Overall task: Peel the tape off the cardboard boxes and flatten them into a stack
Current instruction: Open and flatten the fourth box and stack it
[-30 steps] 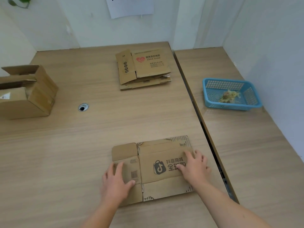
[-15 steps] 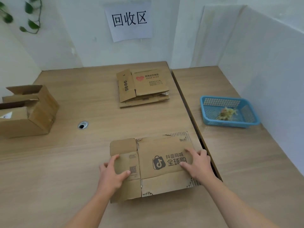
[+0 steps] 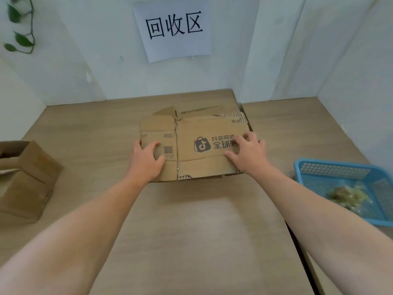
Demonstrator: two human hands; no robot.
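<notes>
Tabletop (image 3: 191,231), flattened box (image 3: 202,128) — stack (image 3: 197,110) beneath mostly hidden

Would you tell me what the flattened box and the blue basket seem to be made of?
The flattened brown box: matte corrugated cardboard; fluting shows along its torn edges. The blue mesh basket: probably moulded plastic, slightly glossy, with regular lattice walls.

flattened box (image 3: 204,145): matt brown cardboard | table (image 3: 191,231): smooth wood-grain | basket (image 3: 331,170): blue plastic mesh | sign (image 3: 173,28): white paper
</notes>
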